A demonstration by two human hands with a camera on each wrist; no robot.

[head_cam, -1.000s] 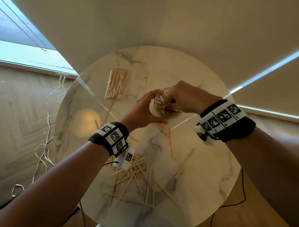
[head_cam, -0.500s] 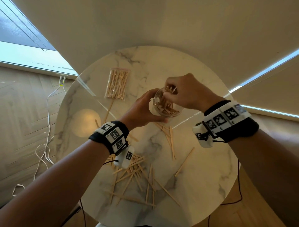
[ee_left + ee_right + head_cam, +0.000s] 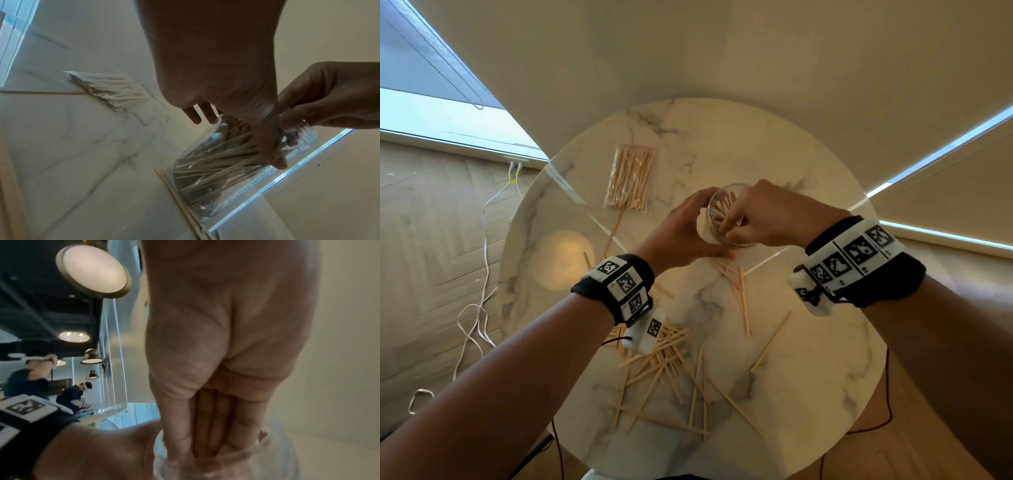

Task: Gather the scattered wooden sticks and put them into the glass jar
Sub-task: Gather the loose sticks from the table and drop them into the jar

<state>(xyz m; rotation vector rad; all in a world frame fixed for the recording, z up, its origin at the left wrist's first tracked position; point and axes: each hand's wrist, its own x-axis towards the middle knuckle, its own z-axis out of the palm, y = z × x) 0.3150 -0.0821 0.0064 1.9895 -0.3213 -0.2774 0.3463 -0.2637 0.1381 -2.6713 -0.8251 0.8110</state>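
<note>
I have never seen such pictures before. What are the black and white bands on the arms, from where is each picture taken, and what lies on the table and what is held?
There is no machine here: a person works with two bare hands. The patterned bands hold small cameras on the wrists. One picture comes from a camera on the head, looking down; the other two look along each hand.

The left hand holds the glass jar, which is tilted and already contains many sticks. The right hand has its fingers at the jar's mouth; whether it grips sticks is not clear.

On the round marble table lie loose wooden sticks and a clear bag of sticks.
</note>
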